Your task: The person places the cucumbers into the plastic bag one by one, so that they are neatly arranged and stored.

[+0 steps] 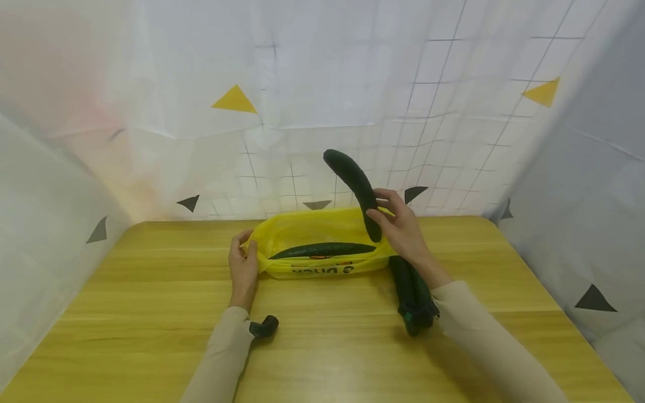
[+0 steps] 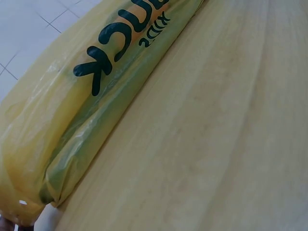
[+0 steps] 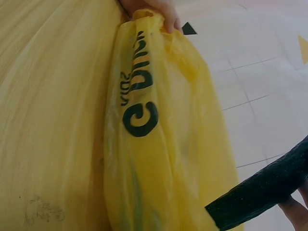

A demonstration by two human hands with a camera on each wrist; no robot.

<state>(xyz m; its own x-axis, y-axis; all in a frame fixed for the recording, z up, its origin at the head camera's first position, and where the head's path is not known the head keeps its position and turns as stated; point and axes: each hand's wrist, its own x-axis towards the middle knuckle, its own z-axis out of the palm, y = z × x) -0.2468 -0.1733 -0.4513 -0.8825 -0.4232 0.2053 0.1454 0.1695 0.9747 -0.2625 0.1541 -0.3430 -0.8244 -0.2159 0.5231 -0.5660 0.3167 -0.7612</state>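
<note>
A yellow plastic bag [image 1: 317,224] with dark printing lies on its side, mouth open, in the head view. My left hand [image 1: 243,271] grips the bag's left end, its thumb at the rim. Inside the bag, one dark green cucumber [image 1: 322,249] shows lengthwise along the opening. My right hand [image 1: 400,226] holds a curved cucumber [image 1: 353,176] by its lower part, raised over the bag's right end with its upper end tilted left. The right wrist view shows this cucumber [image 3: 262,192] overlapping the bag [image 3: 192,110]. In the left wrist view, green shapes show through the bag's film [image 2: 29,139].
More cucumbers [image 1: 403,280] lie on the wooden table [image 1: 322,347] below my right wrist, partly hidden by the bag and wrist camera. White sheeting [image 1: 312,67] with grid lines and triangle marks stands behind the table and at both sides.
</note>
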